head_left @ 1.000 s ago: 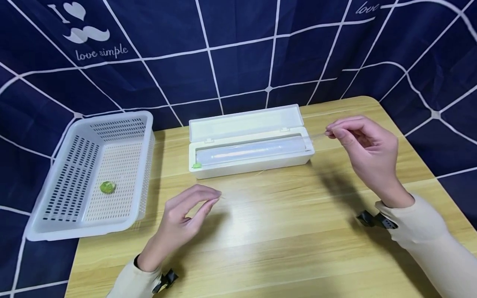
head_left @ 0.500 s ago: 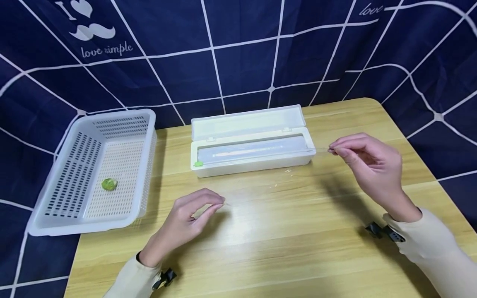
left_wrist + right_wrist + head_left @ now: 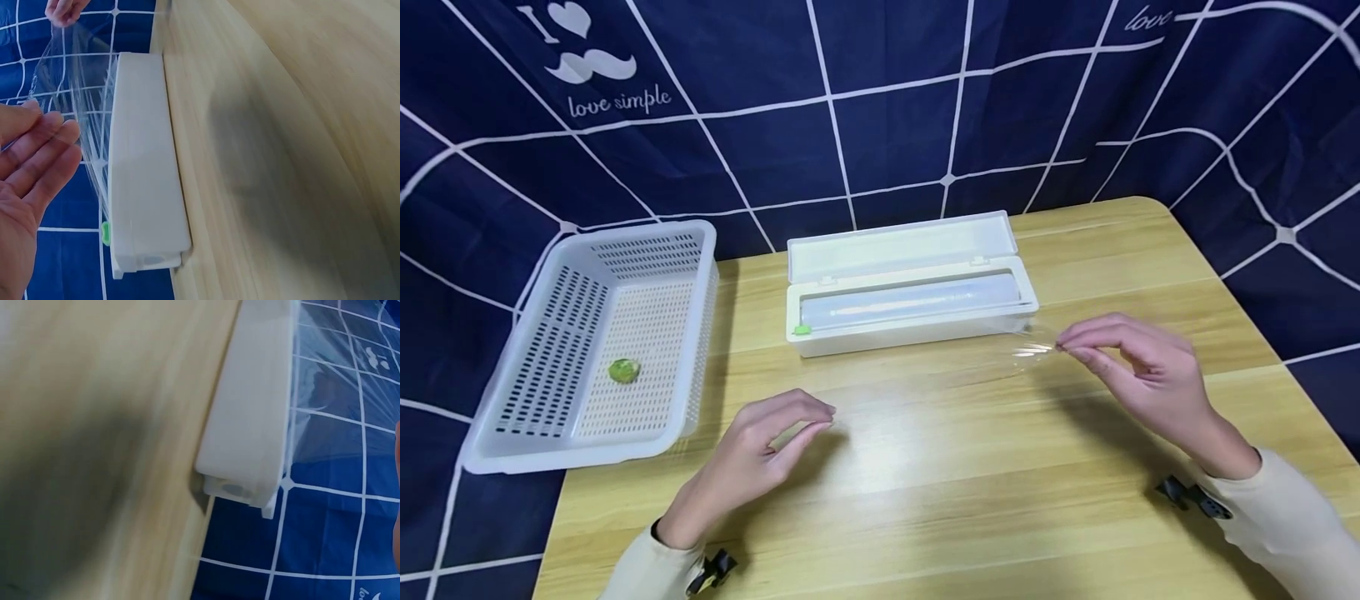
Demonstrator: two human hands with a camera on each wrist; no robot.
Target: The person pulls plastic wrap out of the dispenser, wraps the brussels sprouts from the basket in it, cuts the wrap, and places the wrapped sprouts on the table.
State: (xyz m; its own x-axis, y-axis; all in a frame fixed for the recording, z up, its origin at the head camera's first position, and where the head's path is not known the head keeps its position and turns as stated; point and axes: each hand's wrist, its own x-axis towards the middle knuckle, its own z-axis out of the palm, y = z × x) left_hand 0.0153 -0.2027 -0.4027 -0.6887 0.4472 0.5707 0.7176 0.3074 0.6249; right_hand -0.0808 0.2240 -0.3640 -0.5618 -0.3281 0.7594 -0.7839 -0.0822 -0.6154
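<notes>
A sheet of clear plastic wrap [image 3: 1032, 350] stretches from the white wrap dispenser [image 3: 917, 333] toward me, its loose edge between my hands. My left hand [image 3: 767, 446] pinches one corner between thumb and index finger; in the left wrist view its other fingers stand nearly straight. The opposite corner is pinched by my right hand [image 3: 1142, 379], just right of and in front of the dispenser. Inside the open dispenser lies the wrap roll [image 3: 917, 302]. A green slide cutter [image 3: 802, 330] sits at the dispenser's left end. The right wrist view catches only a sliver of hand.
A white perforated basket [image 3: 698, 333] stands at the left, holding a small round green item [image 3: 623, 371]. The dispenser's lid [image 3: 902, 247] is tipped back toward the navy grid cloth [image 3: 895, 142]. Both hands are over the wooden table [image 3: 970, 500].
My right hand has come down toward me with its corner of the wrap, drawing the sheet forward past the dispenser. The left hand has shifted slightly, still pinching.
</notes>
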